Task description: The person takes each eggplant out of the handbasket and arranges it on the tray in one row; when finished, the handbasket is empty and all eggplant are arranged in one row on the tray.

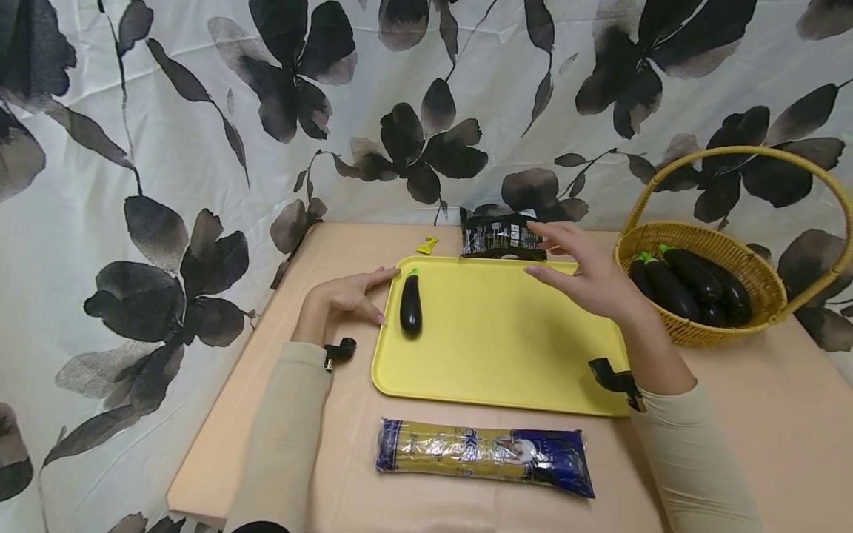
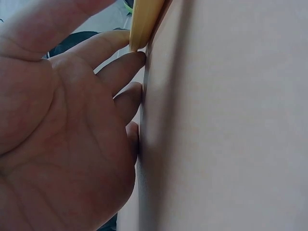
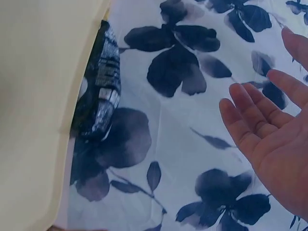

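Left hand (image 1: 346, 294) at left rim of yellow tray (image 1: 493, 370), fingers spread; right hand (image 1: 586, 277) above tray, fingers wide, empty. Eggplant (image 1: 411, 307) lies near left rim; better steady tray gently, avoiding roll.

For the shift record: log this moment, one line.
left grip: touches rim of yellow tray | right grip: raised, holds nothing | eggplant: on tray's left side | wicker basket: eggplants inside, right of tray

1 tray (image 1: 493, 337), 1 basket (image 1: 703, 335), 3 packages (image 1: 485, 451) and 5+ eggplants (image 1: 411, 307) show.
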The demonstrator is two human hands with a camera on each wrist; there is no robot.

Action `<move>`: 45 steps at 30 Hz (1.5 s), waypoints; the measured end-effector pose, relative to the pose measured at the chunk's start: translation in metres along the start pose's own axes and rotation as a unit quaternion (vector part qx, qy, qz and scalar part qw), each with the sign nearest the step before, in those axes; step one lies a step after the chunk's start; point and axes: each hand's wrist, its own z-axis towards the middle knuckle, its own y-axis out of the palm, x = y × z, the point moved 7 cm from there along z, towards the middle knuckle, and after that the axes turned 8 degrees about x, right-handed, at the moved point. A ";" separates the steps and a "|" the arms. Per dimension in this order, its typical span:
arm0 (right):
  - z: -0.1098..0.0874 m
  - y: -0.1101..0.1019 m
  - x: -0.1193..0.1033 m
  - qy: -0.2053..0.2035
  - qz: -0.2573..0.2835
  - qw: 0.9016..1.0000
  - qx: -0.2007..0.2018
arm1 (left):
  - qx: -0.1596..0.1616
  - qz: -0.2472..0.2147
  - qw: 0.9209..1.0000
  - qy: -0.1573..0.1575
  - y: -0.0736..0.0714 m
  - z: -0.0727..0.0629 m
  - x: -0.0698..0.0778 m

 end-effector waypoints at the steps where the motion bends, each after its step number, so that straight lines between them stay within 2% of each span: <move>1: -0.001 -0.003 0.003 0.003 -0.003 1.000 0.006 | 0.002 0.001 1.000 -0.001 0.000 0.000 0.000; 10: -0.013 -0.036 0.034 0.058 -0.049 0.996 0.049 | 0.005 -0.002 1.000 -0.008 0.000 -0.003 0.001; 14: -0.016 -0.046 0.046 0.059 -0.057 0.995 0.056 | 0.006 -0.004 1.000 -0.009 0.001 -0.003 0.001; 20: -0.021 -0.058 0.065 0.074 -0.083 0.993 0.039 | 0.004 -0.002 1.000 -0.011 0.001 -0.001 -0.001; 28: -0.031 -0.074 0.081 0.123 -0.119 0.985 0.029 | 0.001 -0.006 1.000 -0.008 0.001 -0.001 0.000; 40: -0.043 -0.097 0.111 0.156 -0.142 0.977 0.007 | 0.001 -0.005 1.000 -0.009 0.001 -0.002 0.002; 45: -0.050 -0.105 0.121 0.162 -0.151 0.975 -0.015 | 0.002 -0.001 1.000 -0.010 0.000 -0.002 0.003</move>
